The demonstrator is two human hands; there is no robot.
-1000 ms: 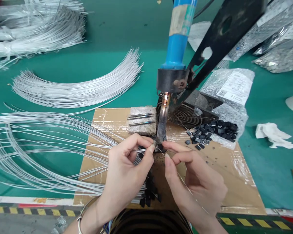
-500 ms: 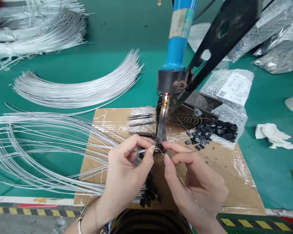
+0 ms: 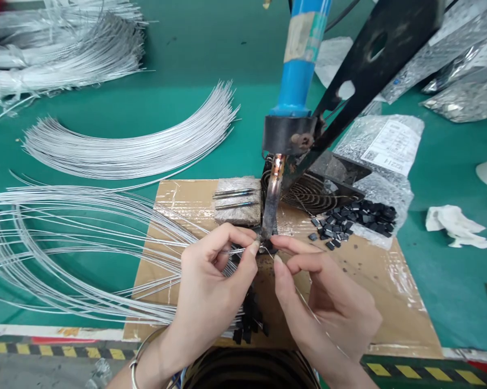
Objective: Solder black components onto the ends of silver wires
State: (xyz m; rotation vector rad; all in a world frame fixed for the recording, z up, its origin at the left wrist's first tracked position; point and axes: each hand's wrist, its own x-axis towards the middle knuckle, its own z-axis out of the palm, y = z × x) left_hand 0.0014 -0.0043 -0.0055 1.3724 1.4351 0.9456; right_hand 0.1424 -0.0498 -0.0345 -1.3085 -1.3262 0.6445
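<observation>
My left hand pinches the end of a thin white wire just below the soldering iron. The iron has a blue handle and hangs tip-down in a black metal bracket. Between thumb and fingers of my right hand runs a strand of solder wire, its end reaching toward the iron's tip. Fingertips partly hide the spot where wire, solder and tip come together. Under my left hand lie several black connectors on white wires.
Loose white wires spread at left, with a curved bundle behind. A pad with metal rods and a fan grille stand at the cardboard's back. Small black parts spill from a plastic bag at right.
The whole view has shifted very slightly. Both hands keep the same pinch at the iron's tip, with no other visible change.
</observation>
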